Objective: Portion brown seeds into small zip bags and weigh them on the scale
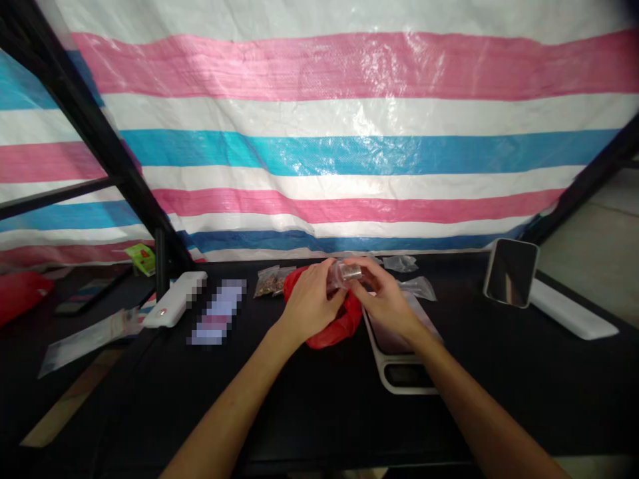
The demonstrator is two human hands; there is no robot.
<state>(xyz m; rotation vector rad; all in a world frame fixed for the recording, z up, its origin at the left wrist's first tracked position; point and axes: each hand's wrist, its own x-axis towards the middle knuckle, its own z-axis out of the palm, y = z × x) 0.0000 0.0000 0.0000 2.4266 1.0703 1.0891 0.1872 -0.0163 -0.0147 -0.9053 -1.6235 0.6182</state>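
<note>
Scale (392, 338), obstacle beside red bag (330, 334)

It looks like a market stall: striped tarpaulin (349, 153), black metal frame (100, 146), scale (412, 389) on the table (309, 412).

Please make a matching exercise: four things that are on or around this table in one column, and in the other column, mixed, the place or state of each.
1. green packet
2. striped sheet
3. scale
4. clear object

A. partly covered by the right arm
B. held between the left hand and right hand
C. beside a black post
D. behind the table

Pairs: 1-C, 2-D, 3-A, 4-B
</note>
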